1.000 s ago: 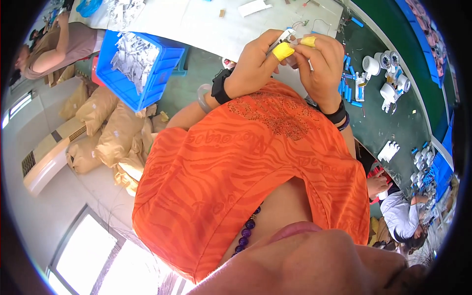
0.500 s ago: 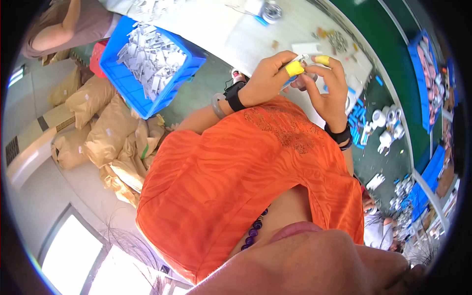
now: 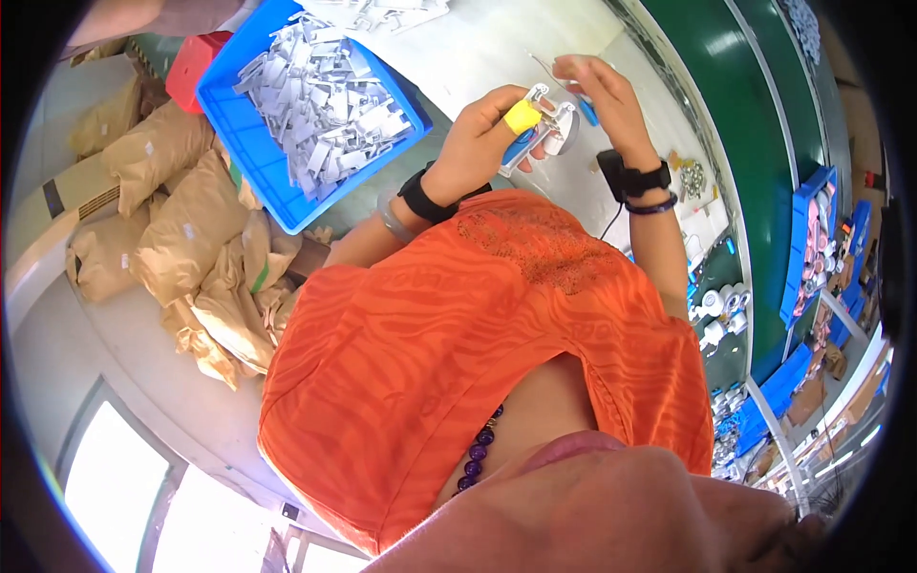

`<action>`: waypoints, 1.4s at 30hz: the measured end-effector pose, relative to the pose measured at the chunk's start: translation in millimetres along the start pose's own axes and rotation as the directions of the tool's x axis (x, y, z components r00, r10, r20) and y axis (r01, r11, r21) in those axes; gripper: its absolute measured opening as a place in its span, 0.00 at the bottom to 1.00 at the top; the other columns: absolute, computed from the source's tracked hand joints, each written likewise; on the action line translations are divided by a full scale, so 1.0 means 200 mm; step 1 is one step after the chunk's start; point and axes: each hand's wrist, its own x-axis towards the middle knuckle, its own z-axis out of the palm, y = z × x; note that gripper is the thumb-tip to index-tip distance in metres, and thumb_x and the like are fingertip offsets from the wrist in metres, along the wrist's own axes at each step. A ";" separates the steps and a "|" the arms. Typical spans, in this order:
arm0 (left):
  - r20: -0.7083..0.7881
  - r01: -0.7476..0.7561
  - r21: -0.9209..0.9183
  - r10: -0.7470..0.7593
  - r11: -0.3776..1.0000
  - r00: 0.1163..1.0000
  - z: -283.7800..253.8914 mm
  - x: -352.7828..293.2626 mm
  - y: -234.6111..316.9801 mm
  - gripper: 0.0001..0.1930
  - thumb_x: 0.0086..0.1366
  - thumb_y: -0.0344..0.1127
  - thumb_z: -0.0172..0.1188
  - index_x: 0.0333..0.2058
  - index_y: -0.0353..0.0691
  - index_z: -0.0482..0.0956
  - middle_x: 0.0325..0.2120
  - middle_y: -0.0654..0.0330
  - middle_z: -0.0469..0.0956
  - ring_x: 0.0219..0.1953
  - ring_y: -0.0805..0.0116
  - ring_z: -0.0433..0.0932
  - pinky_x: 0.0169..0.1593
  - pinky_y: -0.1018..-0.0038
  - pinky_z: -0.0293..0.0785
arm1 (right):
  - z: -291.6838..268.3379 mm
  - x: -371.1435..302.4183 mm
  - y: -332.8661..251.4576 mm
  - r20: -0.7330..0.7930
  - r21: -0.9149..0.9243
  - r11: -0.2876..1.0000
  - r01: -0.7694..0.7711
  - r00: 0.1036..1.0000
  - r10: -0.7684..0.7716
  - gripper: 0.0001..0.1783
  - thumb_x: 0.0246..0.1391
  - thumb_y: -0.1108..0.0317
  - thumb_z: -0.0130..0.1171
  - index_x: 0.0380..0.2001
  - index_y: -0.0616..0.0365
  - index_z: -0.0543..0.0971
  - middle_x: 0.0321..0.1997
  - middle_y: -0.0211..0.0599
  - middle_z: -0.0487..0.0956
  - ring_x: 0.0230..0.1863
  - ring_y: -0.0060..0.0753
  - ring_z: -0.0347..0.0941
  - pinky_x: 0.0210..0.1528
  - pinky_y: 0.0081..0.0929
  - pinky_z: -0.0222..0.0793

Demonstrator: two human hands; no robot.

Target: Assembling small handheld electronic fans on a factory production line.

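View shifted since earlier frames: hands now higher and farther right, blue crate nearer centre. Small white plastic part (image 3: 546, 122) held above white counter (image 3: 497, 48). Left hand (image 3: 487, 134), yellow-taped finger, clamped on it; right hand (image 3: 592, 91) pinches its upper end. Blue crate (image 3: 277, 191) of white pieces at left; brown sacks (image 3: 181, 229) beyond.

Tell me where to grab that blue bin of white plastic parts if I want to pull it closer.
Grip the blue bin by its raised rim at the corner nearest the left hand, reaching in from the worktable side. The white parts heap up in the middle, so the bare rim is probably the only clean hold; brown sacks crowd the other side.
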 end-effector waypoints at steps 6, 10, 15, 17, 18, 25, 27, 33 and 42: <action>-0.086 0.020 -0.076 -0.027 0.997 0.996 -0.18 0.03 0.02 0.13 0.72 0.36 0.45 0.47 0.36 0.73 0.33 0.59 0.78 0.30 0.75 0.78 0.29 0.80 0.78 | 0.11 0.50 0.25 0.136 -0.237 0.971 0.009 0.990 0.024 0.17 0.59 0.59 0.56 0.47 0.57 0.76 0.41 0.31 0.80 0.43 0.26 0.76 0.47 0.24 0.68; -0.136 0.007 -0.144 -0.027 0.990 0.990 -0.27 0.04 0.04 0.13 0.72 0.36 0.44 0.47 0.37 0.73 0.33 0.60 0.78 0.30 0.75 0.79 0.29 0.79 0.78 | 0.27 0.75 0.42 0.105 -0.578 0.748 0.327 0.938 -0.329 0.18 0.54 0.61 0.60 0.47 0.52 0.76 0.43 0.39 0.79 0.42 0.41 0.76 0.44 0.34 0.71; -0.171 0.004 -0.161 -0.032 0.987 0.985 -0.36 0.04 0.04 0.14 0.72 0.33 0.42 0.50 0.35 0.71 0.38 0.50 0.79 0.31 0.68 0.79 0.30 0.76 0.79 | 0.41 0.96 0.32 0.215 -0.832 0.352 0.430 0.833 -0.510 0.20 0.49 0.65 0.56 0.48 0.54 0.76 0.47 0.42 0.75 0.50 0.46 0.69 0.50 0.41 0.63; -0.178 0.021 -0.162 -0.050 0.987 0.983 -0.38 0.05 0.06 0.14 0.72 0.32 0.42 0.50 0.35 0.71 0.38 0.49 0.79 0.31 0.67 0.80 0.30 0.76 0.79 | 0.44 1.02 0.30 0.248 -0.849 0.293 0.440 0.821 -0.515 0.23 0.45 0.69 0.54 0.49 0.55 0.76 0.48 0.43 0.73 0.55 0.42 0.65 0.55 0.42 0.57; -0.176 0.019 -0.144 -0.044 0.989 0.983 -0.38 0.05 0.08 0.14 0.72 0.33 0.42 0.50 0.35 0.70 0.38 0.48 0.79 0.31 0.67 0.80 0.31 0.75 0.79 | 0.44 1.05 0.28 0.265 -0.885 0.205 0.419 0.813 -0.518 0.20 0.45 0.69 0.53 0.45 0.55 0.77 0.46 0.42 0.73 0.52 0.41 0.66 0.53 0.41 0.58; -0.135 -0.024 -0.273 -0.014 0.962 0.991 -0.39 0.08 0.11 0.13 0.72 0.35 0.44 0.49 0.37 0.72 0.37 0.52 0.80 0.31 0.68 0.80 0.30 0.77 0.79 | 0.44 1.11 0.25 0.389 -0.895 0.044 0.445 0.823 -0.414 0.08 0.45 0.66 0.52 0.26 0.55 0.78 0.35 0.37 0.75 0.44 0.40 0.67 0.45 0.39 0.60; -0.110 -0.014 -0.274 -0.017 0.962 0.994 -0.39 0.10 0.13 0.14 0.72 0.34 0.43 0.50 0.37 0.71 0.38 0.49 0.79 0.31 0.67 0.80 0.31 0.76 0.79 | 0.40 1.00 0.27 0.394 -0.876 0.066 0.478 0.788 -0.474 0.08 0.45 0.67 0.52 0.25 0.56 0.78 0.34 0.38 0.75 0.44 0.39 0.68 0.44 0.38 0.61; 0.040 0.026 -0.279 -0.015 0.960 0.999 -0.33 0.20 0.17 0.19 0.71 0.44 0.46 0.51 0.34 0.69 0.39 0.44 0.78 0.32 0.61 0.80 0.30 0.70 0.80 | 0.18 0.61 0.31 0.191 -0.703 0.540 0.462 0.855 -0.482 0.23 0.53 0.62 0.60 0.52 0.55 0.73 0.50 0.44 0.76 0.54 0.45 0.70 0.53 0.37 0.68; 0.176 0.146 -0.455 -0.071 0.878 0.982 -0.21 0.35 0.13 0.21 0.72 0.46 0.42 0.52 0.34 0.67 0.41 0.46 0.78 0.32 0.62 0.80 0.30 0.69 0.81 | 0.09 -0.07 -0.10 -0.076 0.151 0.935 0.322 0.947 -0.313 0.45 0.41 0.60 0.71 0.63 0.54 0.63 0.62 0.41 0.64 0.61 0.38 0.62 0.61 0.33 0.59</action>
